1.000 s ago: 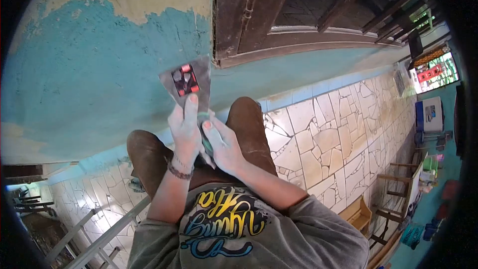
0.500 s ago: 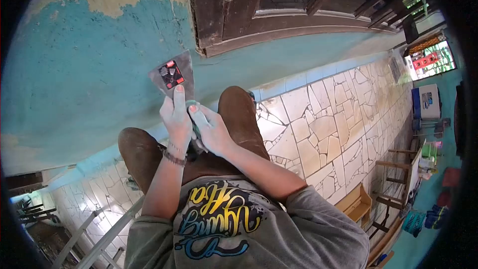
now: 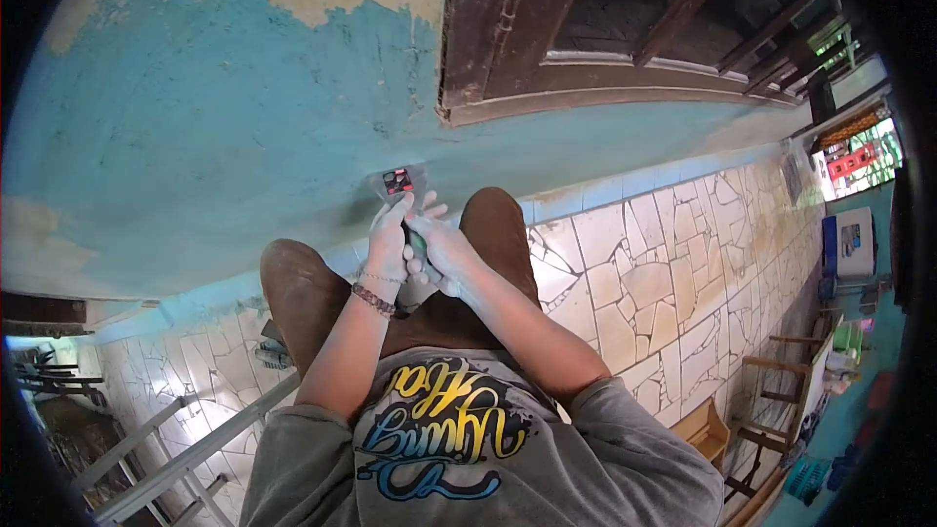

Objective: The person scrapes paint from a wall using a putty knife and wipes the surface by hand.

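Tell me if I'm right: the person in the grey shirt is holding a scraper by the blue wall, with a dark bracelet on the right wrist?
Almost! The dark bracelet is on the left wrist, not the right; the head view shows it. The grey shirt, the scraper and the blue wall are as you said.

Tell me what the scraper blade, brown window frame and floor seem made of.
Scraper blade: probably metal, dull grey, judging by its thin, flat shape; small and blurred here, so not certain.
Window frame: likely wood, dark and worn, with scuffed edges.
Floor: stone or ceramic, can't tell which; irregular pale pieces, glossy where light reflects.
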Tool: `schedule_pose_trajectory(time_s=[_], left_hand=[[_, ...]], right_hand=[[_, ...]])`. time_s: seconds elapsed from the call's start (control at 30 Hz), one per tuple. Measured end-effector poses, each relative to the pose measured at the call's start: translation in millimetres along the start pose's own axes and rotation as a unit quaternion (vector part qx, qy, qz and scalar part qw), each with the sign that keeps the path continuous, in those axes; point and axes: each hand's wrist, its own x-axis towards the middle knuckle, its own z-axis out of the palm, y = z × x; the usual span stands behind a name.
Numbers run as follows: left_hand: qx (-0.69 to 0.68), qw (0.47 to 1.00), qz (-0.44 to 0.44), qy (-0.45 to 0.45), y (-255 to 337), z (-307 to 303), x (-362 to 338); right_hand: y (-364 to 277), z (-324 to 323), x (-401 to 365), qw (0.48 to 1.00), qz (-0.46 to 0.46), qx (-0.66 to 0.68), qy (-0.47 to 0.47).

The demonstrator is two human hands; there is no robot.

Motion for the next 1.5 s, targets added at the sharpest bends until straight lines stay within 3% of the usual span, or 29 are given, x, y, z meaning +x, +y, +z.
schedule_pose_trajectory(time_s=[0.07, 0.13, 0.17, 0.27, 0.3, 0.43, 0.57, 0.67, 0.7, 0.8, 0.93, 1.07, 1.1, 1.2, 1.33, 1.5], left_hand=[[-0.060, 0.998, 0.025, 0.024, 16.1, 21.3, -12.1], [-0.016, 0.995, 0.065, -0.073, 43.6, 21.6, -30.8], [0.007, 0.989, 0.082, -0.121, 54.9, 21.8, -39.6], [0.043, 0.979, 0.164, -0.114, 72.8, 35.8, -65.1], [0.051, 0.988, 0.125, -0.071, 73.2, 33.8, -63.9], [0.085, 0.995, 0.056, 0.001, 65.1, 17.0, -49.5], [0.047, 0.995, 0.043, -0.079, 91.5, 6.4, -55.1], [0.003, 0.970, 0.221, -0.101, 103.9, 33.7, -89.2], [0.014, 0.979, 0.185, -0.083, 103.6, 34.0, -91.1], [0.051, 0.995, 0.078, -0.028, 83.2, 9.8, -68.9], [-0.015, 0.990, 0.133, -0.049, 67.5, 1.9, -51.3], [-0.024, 0.974, 0.206, -0.086, 70.7, 11.2, -32.3], [-0.011, 0.976, 0.205, -0.073, 72.0, 11.5, -27.0], [0.028, 0.979, 0.202, -0.031, 75.7, 7.8, -9.6], [0.021, 0.975, 0.220, 0.019, 77.9, 10.6, 1.0], [0.033, 0.970, 0.236, 0.036, 72.3, 8.6, 8.9]], right_hand=[[-17.5, 15.3, -12.6, 1.000, -0.006, 0.004, -0.013], [-32.8, 45.1, -44.0, 0.999, -0.043, -0.024, 0.003], [-36.4, 57.2, -60.9, 0.997, -0.073, 0.005, -0.034], [-24.3, 59.7, -65.1, 0.971, -0.205, -0.103, -0.072], [-26.1, 62.1, -67.2, 0.984, -0.151, -0.028, -0.084], [-25.9, 63.8, -55.7, 0.997, -0.054, -0.018, -0.047], [-38.2, 94.5, -72.1, 0.989, -0.120, -0.075, -0.051], [-25.8, 97.1, -80.9, 0.943, -0.258, -0.195, -0.076], [-29.4, 96.4, -85.7, 0.964, -0.192, -0.161, -0.087], [-21.0, 71.4, -69.3, 0.974, -0.143, -0.167, -0.060], [-22.0, 37.3, -72.3, 0.978, -0.135, -0.145, -0.059], [-21.7, -2.0, -28.6, 0.931, -0.235, -0.279, -0.029], [-20.2, -7.9, -12.7, 0.897, -0.308, -0.316, 0.013], [-28.6, -17.3, 13.6, 0.840, -0.342, -0.417, 0.059], [-35.4, -14.3, 25.1, 0.790, -0.414, -0.447, 0.074], [-36.4, -13.1, 26.2, 0.770, -0.459, -0.433, 0.093]])
